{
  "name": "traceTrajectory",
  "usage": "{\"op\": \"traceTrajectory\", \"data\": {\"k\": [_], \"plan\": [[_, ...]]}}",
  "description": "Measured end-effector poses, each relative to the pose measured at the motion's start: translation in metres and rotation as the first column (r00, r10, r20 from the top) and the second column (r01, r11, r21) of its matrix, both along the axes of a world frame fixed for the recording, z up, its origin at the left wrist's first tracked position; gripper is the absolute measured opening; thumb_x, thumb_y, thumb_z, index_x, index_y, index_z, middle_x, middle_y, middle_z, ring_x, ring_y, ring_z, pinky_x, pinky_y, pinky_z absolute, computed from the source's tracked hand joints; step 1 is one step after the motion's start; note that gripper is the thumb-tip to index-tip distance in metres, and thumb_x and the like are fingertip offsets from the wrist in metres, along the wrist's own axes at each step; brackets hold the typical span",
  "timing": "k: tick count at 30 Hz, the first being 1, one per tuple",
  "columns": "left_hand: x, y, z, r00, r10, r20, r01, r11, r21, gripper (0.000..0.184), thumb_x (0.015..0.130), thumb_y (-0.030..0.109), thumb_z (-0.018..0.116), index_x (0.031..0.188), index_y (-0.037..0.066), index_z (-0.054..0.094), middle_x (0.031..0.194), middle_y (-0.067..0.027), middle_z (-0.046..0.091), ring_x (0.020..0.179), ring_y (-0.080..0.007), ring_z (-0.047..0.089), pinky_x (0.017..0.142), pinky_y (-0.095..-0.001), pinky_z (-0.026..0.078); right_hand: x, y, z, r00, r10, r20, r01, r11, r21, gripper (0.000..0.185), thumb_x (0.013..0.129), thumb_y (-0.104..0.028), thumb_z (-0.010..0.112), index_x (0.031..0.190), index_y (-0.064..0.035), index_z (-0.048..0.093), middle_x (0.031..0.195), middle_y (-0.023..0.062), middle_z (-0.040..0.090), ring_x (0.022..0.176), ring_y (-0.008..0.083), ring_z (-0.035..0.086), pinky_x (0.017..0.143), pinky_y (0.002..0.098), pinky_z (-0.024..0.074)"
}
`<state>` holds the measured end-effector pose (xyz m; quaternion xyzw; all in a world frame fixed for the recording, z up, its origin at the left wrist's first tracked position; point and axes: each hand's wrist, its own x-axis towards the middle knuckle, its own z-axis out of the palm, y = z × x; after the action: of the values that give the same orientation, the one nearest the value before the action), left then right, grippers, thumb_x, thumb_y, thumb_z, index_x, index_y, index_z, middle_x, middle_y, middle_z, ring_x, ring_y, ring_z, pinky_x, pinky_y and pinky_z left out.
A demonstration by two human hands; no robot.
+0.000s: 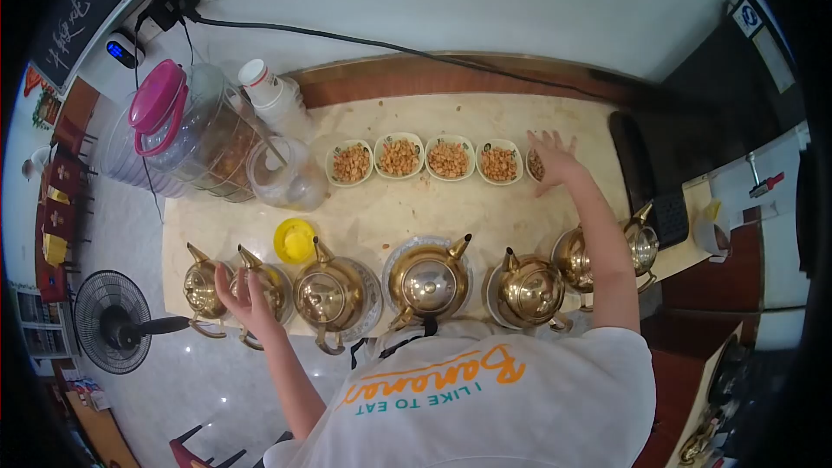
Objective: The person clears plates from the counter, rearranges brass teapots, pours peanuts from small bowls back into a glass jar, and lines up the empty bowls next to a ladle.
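My right hand [555, 160] reaches to the end of a row of small bowls, its fingers spread over the rightmost bowl [536, 166]. That bowl is partly hidden beneath it; I cannot tell whether they touch. The neighbouring bowls, such as this white square one [500, 182], each hold tan peanut-like pieces. My left hand [250, 302], fingers apart and holding nothing, hovers above a small gold teapot [276, 293], which it partly covers. Several more gold teapots line the front edge, including a large one [429, 284] in the middle on a clear plate.
On the left stand a big clear jar [212, 139] with a pink lid [159, 95], a plastic tub [286, 175] and stacked cups [264, 87]. A yellow dish [295, 241] sits behind the teapots. A black cable [373, 39] runs along the wall. A fan [121, 321] stands left of the table.
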<state>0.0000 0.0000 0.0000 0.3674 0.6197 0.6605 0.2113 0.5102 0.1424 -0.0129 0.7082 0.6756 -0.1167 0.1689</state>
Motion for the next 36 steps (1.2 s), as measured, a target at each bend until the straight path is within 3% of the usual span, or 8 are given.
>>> {"op": "traceTrajectory", "data": {"k": [2,5,11,18,20,24,30,36], "plan": [[0.001,0.000,0.000,1.000,0.005,0.015,-0.005,1.000,-0.003,0.057,0.084,0.012,0.054,0.133,0.006,0.025,0.137,-0.0101,0.028,0.116,-0.0257,0.041,0.094,-0.0339,0.036,0.011,-0.006,0.005,0.992,-0.080,0.101,0.086,0.995,-0.047,0.124,0.044,-0.028,0.083,0.140,-0.0174,0.006,0.143,0.0138,0.016,0.131,0.0347,0.015,0.100,0.0629,0.0096],[-0.005,0.000,-0.002,1.000,-0.009,0.005,0.009,1.000,0.000,0.056,0.085,0.012,0.054,0.133,0.007,0.026,0.136,-0.0092,0.029,0.115,-0.0248,0.042,0.092,-0.0330,0.038,0.036,-0.003,-0.021,0.981,-0.115,-0.157,0.106,0.992,-0.067,0.123,0.042,-0.022,0.083,0.140,-0.0195,0.008,0.143,0.0137,0.017,0.131,0.0308,0.019,0.099,0.0623,0.0165],[-0.003,0.000,0.003,0.998,-0.063,0.024,0.063,0.997,-0.035,0.055,0.085,0.011,0.053,0.134,0.011,0.027,0.136,-0.0078,0.030,0.114,-0.0242,0.043,0.092,-0.0329,0.038,0.050,0.008,-0.044,0.981,0.181,-0.072,-0.177,0.982,0.063,0.127,0.036,-0.017,0.085,0.139,-0.0252,0.011,0.143,0.0141,0.015,0.132,0.0298,0.014,0.101,0.0613,0.0167],[0.003,-0.004,-0.001,0.967,-0.030,-0.252,0.016,0.998,-0.055,0.054,0.083,0.011,0.056,0.131,0.008,0.032,0.135,-0.0109,0.032,0.119,-0.0270,0.038,0.094,-0.0373,0.037,0.007,-0.007,-0.025,0.968,0.221,-0.119,-0.190,0.955,0.228,0.121,0.043,-0.046,0.079,0.139,-0.0230,0.011,0.144,0.0171,0.006,0.132,0.0385,0.007,0.100,0.0617,0.0131],[0.012,0.005,0.005,0.891,-0.055,-0.450,0.032,0.998,-0.058,0.054,0.080,0.011,0.058,0.128,0.006,0.034,0.135,-0.0139,0.031,0.123,-0.0296,0.033,0.095,-0.0420,0.035,-0.009,-0.007,-0.022,0.965,0.253,-0.068,-0.225,0.935,0.275,0.114,0.049,-0.058,0.073,0.139,-0.0226,0.013,0.144,0.0165,0.008,0.132,0.0378,0.008,0.100,0.0626,0.0120],[0.039,0.039,0.037,0.242,-0.146,-0.959,0.149,0.982,-0.113,0.055,0.074,0.020,0.065,0.123,0.007,0.042,0.132,-0.0181,0.033,0.123,-0.0387,0.029,0.099,-0.0493,0.028,-0.021,-0.004,-0.037,0.925,0.377,-0.039,-0.332,0.855,0.398,0.102,0.057,-0.068,0.060,0.138,-0.0227,0.019,0.143,0.0151,0.013,0.132,0.0365,0.010,0.099,0.0639,0.0090],[0.092,0.109,0.017,0.090,-0.536,-0.840,0.495,0.756,-0.429,0.056,0.073,0.026,0.067,0.122,0.010,0.045,0.133,-0.0175,0.032,0.125,-0.0389,0.025,0.100,-0.0453,0.028,-0.016,-0.007,-0.052,0.960,0.279,-0.006,-0.243,0.844,0.478,0.104,0.056,-0.071,0.059,0.139,-0.0234,0.018,0.144,0.0130,0.014,0.133,0.0319,0.010,0.100,0.0632,0.0059],[0.102,0.156,-0.023,0.200,-0.846,-0.495,0.446,0.528,-0.723,0.050,0.080,0.032,0.059,0.120,0.007,0.042,0.103,-0.0174,0.057,0.089,-0.0314,0.058,0.078,-0.0413,0.048,0.003,-0.024,-0.032,0.967,0.251,-0.052,-0.186,0.826,0.532,0.091,0.064,-0.060,0.062,0.134,-0.0131,0.029,0.137,0.0161,0.026,0.128,0.0287,0.022,0.102,0.0531,0.0145]]}}
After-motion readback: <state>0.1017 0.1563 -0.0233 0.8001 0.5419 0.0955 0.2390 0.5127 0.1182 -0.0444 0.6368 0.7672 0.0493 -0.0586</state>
